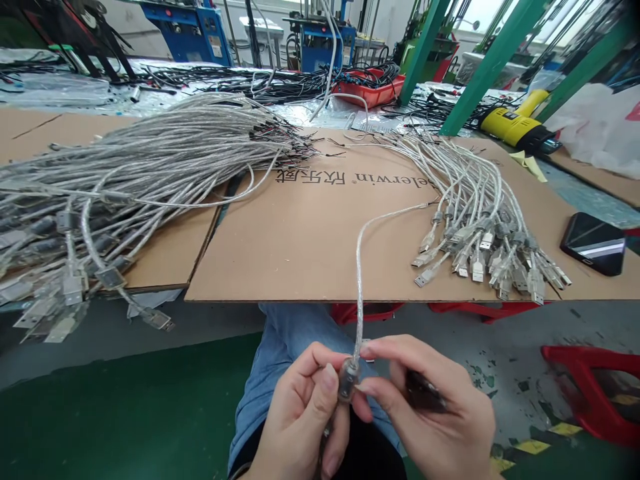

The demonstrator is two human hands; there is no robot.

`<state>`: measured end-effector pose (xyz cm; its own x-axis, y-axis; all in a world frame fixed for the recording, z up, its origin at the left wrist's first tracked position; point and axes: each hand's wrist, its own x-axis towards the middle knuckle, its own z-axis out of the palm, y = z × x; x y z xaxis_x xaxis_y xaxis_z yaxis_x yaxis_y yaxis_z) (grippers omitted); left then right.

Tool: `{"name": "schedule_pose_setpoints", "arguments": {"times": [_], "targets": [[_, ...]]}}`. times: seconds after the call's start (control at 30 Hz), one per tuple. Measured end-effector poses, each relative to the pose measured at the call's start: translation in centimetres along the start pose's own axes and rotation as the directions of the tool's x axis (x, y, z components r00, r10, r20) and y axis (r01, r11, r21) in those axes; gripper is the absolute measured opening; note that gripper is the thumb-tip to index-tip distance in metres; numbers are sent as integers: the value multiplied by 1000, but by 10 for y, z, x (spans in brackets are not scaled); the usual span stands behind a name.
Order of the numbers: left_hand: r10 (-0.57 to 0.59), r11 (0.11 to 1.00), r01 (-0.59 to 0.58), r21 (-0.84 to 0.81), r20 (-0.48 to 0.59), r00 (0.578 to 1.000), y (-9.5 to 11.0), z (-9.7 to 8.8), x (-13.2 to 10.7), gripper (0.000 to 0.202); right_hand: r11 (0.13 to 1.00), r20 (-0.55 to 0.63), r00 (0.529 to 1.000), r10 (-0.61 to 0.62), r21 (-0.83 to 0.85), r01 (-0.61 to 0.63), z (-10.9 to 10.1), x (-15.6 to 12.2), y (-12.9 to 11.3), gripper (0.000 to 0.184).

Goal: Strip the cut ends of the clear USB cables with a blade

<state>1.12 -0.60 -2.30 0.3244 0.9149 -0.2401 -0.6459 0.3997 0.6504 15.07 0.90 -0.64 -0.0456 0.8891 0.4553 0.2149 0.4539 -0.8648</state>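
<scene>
Over my lap, my left hand (313,407) pinches a clear-jacketed USB cable (359,280) at its dark ferrite bead (349,380). The cable rises from the bead and runs onto the cardboard, its thin wire end lying near the right-hand pile. My right hand (430,407) is just right of the bead, with thumb and index fingertips close to it; whether they touch it I cannot tell. Tucked in the curled fingers of that hand is a small dark tool (424,392), mostly hidden. The cable's lower part is hidden by my left hand.
A big bundle of similar cables (165,153) covers the left cardboard. A smaller pile of USB cables (480,207) lies right, beside a black phone (594,243). Behind are a yellow heat gun (510,127), a red tray (373,93) and green posts (425,47). A red stool (590,387) stands right.
</scene>
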Motion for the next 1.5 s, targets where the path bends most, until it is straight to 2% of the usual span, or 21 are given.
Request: {"name": "schedule_pose_setpoints", "arguments": {"times": [0.2, 0.3, 0.37, 0.47, 0.53, 0.6, 0.7, 0.83, 1.13, 1.27, 1.33, 1.4, 1.43, 1.5], "targets": [[22, 999, -22, 30, -30, 999, 0, 0, -1, 19, 997, -102, 995, -23, 66, 29, 12, -7, 3, 41], [23, 999, -21, 41, -50, 999, 0, 0, 0, 20, 993, -91, 992, -85, 75, 92, 11, -4, 1, 37], [20, 999, -18, 48, -57, 998, 0, 1, 0, 21, 995, -109, 993, -36, 93, 46, 11, 0, -1, 30], [18, 999, -16, 52, -49, 999, 1, 1, -1, 23, 986, -126, 985, 118, 133, -101, 12, 2, -2, 21], [20, 999, -17, 51, -45, 999, 1, 0, -1, 23, 979, -133, 978, 162, 143, -143, 13, 1, -1, 19], [17, 998, -14, 57, -47, 999, 1, -1, -1, 23, 982, -161, 976, 149, 136, -128, 15, -2, 1, 19], [19, 997, -16, 71, -50, 999, 0, -2, -1, 22, 991, -187, 979, 82, 123, -59, 17, -5, 3, 29], [21, 996, -16, 87, -63, 998, -1, -5, -3, 22, 990, -152, 988, 30, 140, -9, 16, -2, 2, 26], [-35, 992, 45, 117, -86, 996, -1, -8, -4, 27, 979, 41, 992, 123, 160, -128, 5, 13, -3, 19], [-21, 995, 23, 100, -19, 1000, -3, -9, -5, 23, 951, 18, 980, 201, 238, -199, 3, 9, 4, 14], [-24, 986, 21, 167, 17, 1000, -3, -12, -4, 24, 934, 21, 966, 257, 251, -254, 3, 10, 9, 19], [-35, 925, 10, 380, 58, 998, -4, -16, -3, 24, 884, 36, 932, 360, 306, -353, 3, 16, 14, 27], [-39, 845, -12, 534, 83, 996, -5, -20, -2, 22, 843, 37, 909, 416, 359, -400, 2, 22, 15, 32], [-46, 597, -82, 798, 137, 990, -9, -29, 1, 14, 766, -7, 867, 498, 472, -436, -5, 40, 17, 33]]}}
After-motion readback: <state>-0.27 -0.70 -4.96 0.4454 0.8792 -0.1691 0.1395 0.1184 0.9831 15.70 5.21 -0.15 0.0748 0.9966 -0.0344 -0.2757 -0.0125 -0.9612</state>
